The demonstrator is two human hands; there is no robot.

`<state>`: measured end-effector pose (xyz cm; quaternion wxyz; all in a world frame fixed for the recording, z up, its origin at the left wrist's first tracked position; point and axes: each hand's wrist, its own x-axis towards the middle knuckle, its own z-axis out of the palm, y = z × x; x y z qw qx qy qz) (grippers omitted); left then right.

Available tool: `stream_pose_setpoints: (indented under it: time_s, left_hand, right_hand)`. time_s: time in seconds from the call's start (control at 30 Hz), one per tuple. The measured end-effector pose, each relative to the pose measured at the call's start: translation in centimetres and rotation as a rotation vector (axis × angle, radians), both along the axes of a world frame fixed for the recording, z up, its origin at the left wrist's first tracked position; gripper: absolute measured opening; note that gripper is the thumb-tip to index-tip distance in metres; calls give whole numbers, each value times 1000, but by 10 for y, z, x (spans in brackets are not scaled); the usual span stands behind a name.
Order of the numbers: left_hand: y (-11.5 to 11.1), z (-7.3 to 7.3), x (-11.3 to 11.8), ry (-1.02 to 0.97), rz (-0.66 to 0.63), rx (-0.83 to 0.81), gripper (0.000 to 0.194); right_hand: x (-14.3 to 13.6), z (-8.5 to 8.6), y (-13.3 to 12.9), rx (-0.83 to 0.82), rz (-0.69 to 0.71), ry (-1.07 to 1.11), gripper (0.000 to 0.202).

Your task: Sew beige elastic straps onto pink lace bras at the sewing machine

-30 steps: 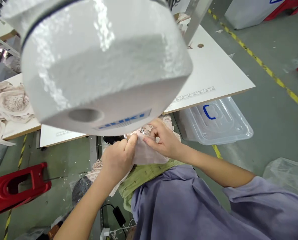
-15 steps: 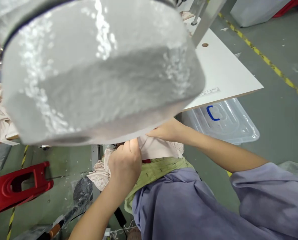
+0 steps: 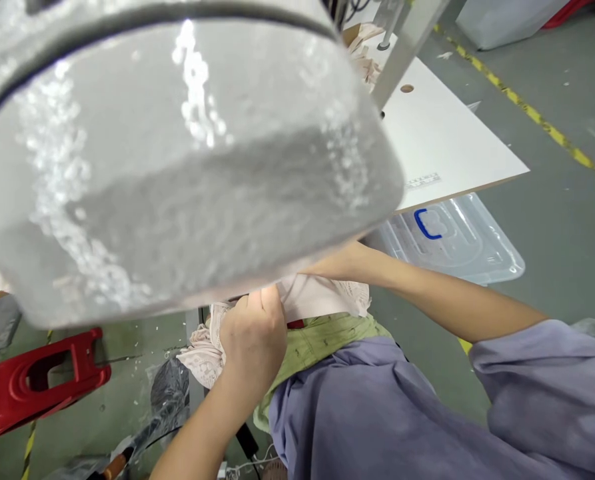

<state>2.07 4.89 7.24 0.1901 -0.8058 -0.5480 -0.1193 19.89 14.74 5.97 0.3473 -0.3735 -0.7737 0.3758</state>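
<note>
A large grey machine head (image 3: 217, 180) fills the upper left and hides part of both hands. Below its lower edge my left hand (image 3: 257, 327) is closed, fingers curled round the edge of a pale pink fabric piece (image 3: 312, 298) with lace at its right end. My right hand (image 3: 340, 262) lies at the fabric's upper edge, its fingers hidden beneath the machine head. More lace fabric (image 3: 204, 353) hangs bunched to the left of my left hand. The fabric rests over a green cloth (image 3: 317, 343) at my waist.
At right, a white tabletop (image 3: 442, 140) juts out above a clear plastic box lid (image 3: 457, 243) with a blue handle. A red stool (image 3: 72, 367) stands on the floor at lower left. Pink fabric pieces (image 3: 367, 63) lie behind the machine's post.
The view has shifted slightly, so the machine head appears lower and further left. Less of my right hand shows. Both hands stay at the fabric.
</note>
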Motion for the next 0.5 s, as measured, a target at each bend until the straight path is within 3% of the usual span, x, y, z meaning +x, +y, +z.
stream_pose_setpoints:
  time_s: [0.37, 0.5]
  left_hand:
    - [-2, -3, -2, -61, -3, -132, 21]
    - [-4, -4, -9, -100, 62, -226, 26]
  right_hand:
    - [8, -8, -1, -36, -9, 26, 35]
    - [4, -14, -2, 29, -17, 59, 36]
